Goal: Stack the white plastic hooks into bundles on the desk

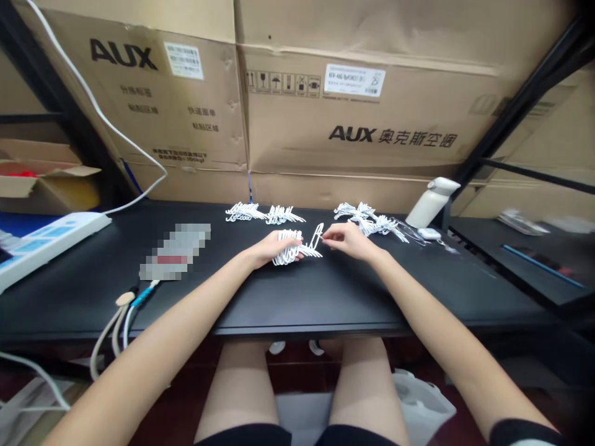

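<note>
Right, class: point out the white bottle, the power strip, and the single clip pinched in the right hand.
white bottle (pixel 430 203), head view, on its body.
power strip (pixel 44 243), head view, on its top face.
single clip (pixel 317 236), head view, on its middle, held by the right hand (pixel 346 239).

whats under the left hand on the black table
Under the left hand lies a bundle of small white plastic clips, resting on the black table. The palm covers the bundle's left end, so how far it reaches there cannot be seen.

Black desk (pixel 325 303); AUX cardboard boxes (pixel 353 105) stacked behind; black shelf frame (pixel 520 105) right; reddish floor (pixel 297 365).
</note>
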Motion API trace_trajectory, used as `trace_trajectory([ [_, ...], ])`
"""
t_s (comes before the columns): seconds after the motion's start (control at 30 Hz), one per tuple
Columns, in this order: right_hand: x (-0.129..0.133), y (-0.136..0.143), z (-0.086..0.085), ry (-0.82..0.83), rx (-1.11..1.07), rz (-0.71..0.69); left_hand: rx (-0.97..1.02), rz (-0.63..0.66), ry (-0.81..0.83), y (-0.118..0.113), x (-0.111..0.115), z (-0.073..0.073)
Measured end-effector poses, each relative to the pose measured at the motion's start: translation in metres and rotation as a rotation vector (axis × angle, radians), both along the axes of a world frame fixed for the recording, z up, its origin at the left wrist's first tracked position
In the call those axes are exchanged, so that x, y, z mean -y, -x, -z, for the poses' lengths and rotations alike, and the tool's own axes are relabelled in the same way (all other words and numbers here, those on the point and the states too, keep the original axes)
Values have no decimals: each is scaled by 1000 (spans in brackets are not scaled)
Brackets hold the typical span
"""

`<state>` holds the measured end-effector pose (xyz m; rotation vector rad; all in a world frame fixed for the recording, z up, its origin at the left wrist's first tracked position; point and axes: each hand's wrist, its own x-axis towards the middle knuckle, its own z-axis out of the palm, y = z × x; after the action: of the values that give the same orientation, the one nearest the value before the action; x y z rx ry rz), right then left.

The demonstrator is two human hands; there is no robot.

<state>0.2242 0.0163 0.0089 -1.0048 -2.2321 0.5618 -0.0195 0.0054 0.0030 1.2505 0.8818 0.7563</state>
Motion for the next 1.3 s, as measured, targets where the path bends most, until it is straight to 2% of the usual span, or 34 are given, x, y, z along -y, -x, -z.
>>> trace_trajectory([
  [0.1, 0, -1, -2, 96, -18, -21, -4, -2, -4, -1, -1, 1],
  [0.37, 4, 1, -5, 143, -52, -20, -32, -6, -17, -3, 2, -2],
  [0.57, 4, 2, -6, 7, -73, 31, -32, -7, -35, -3, 1, -2],
  [0.8, 10, 8, -7, 123, -32, -83, -24, 10, -84, -5, 2, -2],
  [1.07, 24, 22, -14, 30, -25, -106, -152, 6, -258, -1, -1, 1],
  [1.3, 25, 23, -12, 11, 0, -138, -201, -12, -319, -2, 0, 1],
])
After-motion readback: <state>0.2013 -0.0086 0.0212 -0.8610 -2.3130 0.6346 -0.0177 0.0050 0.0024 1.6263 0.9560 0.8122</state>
